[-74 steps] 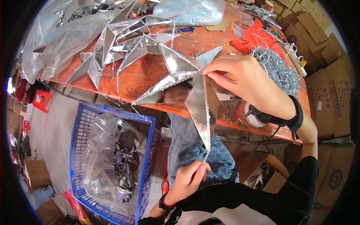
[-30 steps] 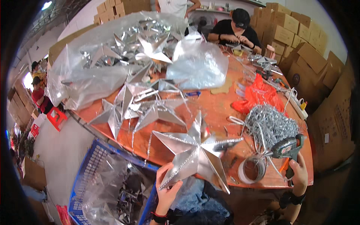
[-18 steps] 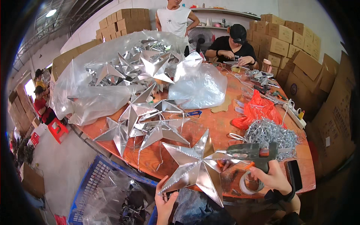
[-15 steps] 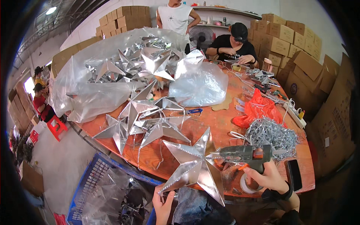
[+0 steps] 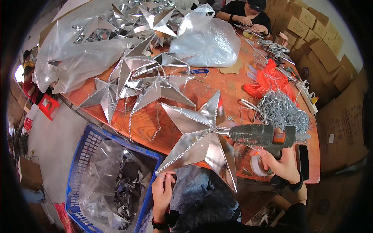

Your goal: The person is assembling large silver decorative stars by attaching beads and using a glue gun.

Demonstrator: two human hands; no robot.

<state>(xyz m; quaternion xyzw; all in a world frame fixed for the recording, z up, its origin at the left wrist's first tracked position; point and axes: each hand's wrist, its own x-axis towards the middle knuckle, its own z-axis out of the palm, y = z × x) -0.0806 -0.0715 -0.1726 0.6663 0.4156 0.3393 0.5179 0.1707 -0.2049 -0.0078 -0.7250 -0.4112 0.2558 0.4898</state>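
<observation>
A large silver star (image 5: 190, 141) with bead trim along some of its ridges tilts over the table's near edge. My left hand (image 5: 162, 190) pinches its lower left tip between thumb and fingers. In my right hand (image 5: 283, 165) is a dark green hot glue gun (image 5: 252, 135), gripped by its handle. The gun's nozzle points left and meets the star close to its centre, beside the beaded ridge; whether glue is flowing cannot be made out. Several more silver stars (image 5: 159, 91) with loose bead strings lie just beyond, on the left.
A tangled silver bead heap (image 5: 285, 110), red plastic bag (image 5: 268, 83), tape roll (image 5: 257, 166) and phone (image 5: 302, 162) occupy the right side. Clear bags (image 5: 210, 42) with stars fill the back left. A blue basket (image 5: 87, 145) stands below left. Across the table (image 5: 217, 79), a person (image 5: 248, 17) works.
The view has tipped downward, so the table sits higher and more of the basket shows. Both hands keep their holds; the glue gun's nozzle stays near the star's centre.
</observation>
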